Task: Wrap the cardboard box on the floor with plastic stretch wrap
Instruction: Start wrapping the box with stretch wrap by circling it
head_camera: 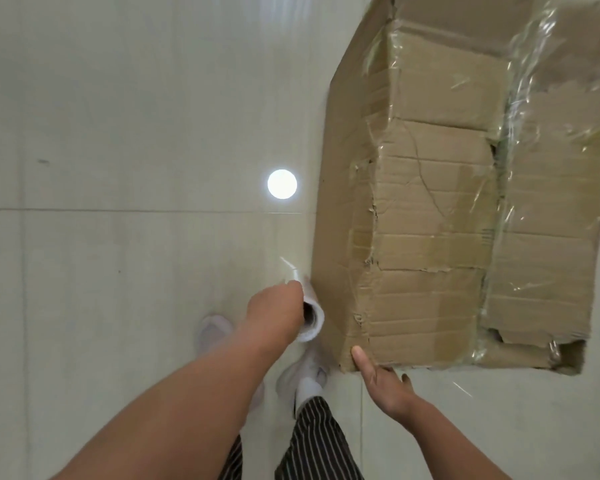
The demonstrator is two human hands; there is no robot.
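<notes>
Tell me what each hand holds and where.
Left hand grips the stretch wrap roll near its open end; right hand only touches the box corner.

1. We look down on a floor point(118, 98) of large, pale grey-green tiles with a glossy finish.
2. We note a thin grout line point(118, 209) running left to right across it.
3. We see a round white spot of reflected light point(282, 184) just above that line.
4. We note a small dark mark point(43, 162) at the left, well apart from the spot
</notes>
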